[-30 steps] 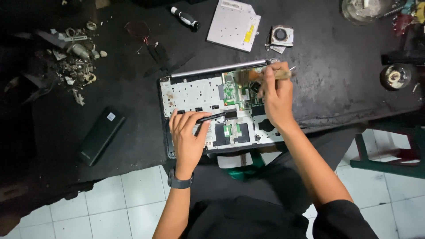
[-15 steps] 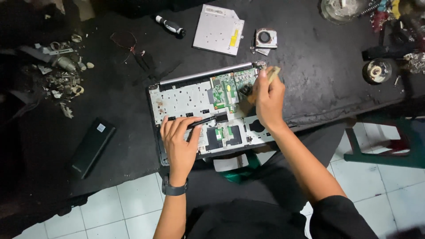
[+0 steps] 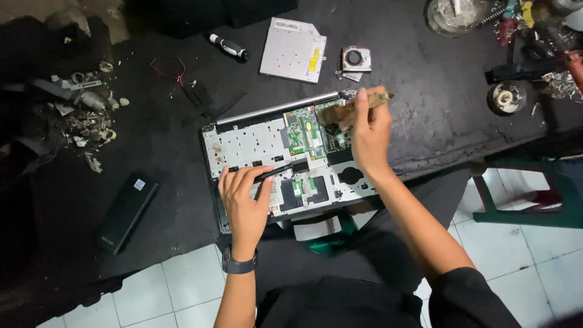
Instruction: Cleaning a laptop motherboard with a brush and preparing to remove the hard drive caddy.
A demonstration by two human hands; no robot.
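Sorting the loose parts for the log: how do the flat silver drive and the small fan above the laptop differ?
The optical drive is a large, flat, plain silver slab with a yellow label; the fan beside it is much smaller, squarish, with a round dark rotor in a metal frame. Both lie loose on the black table, apart from either hand.

The right hand (image 3: 369, 130) has drawn the brush (image 3: 358, 102) leftward.

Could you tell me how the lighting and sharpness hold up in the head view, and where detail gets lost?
In the head view, light is dim and uneven: the opened laptop reads clearly, while the black table swallows detail at upper left. The right hand and its brush are slightly motion-blurred; the left hand is sharper. The white floor tiles look bright, and the frame's edges look slightly warped.
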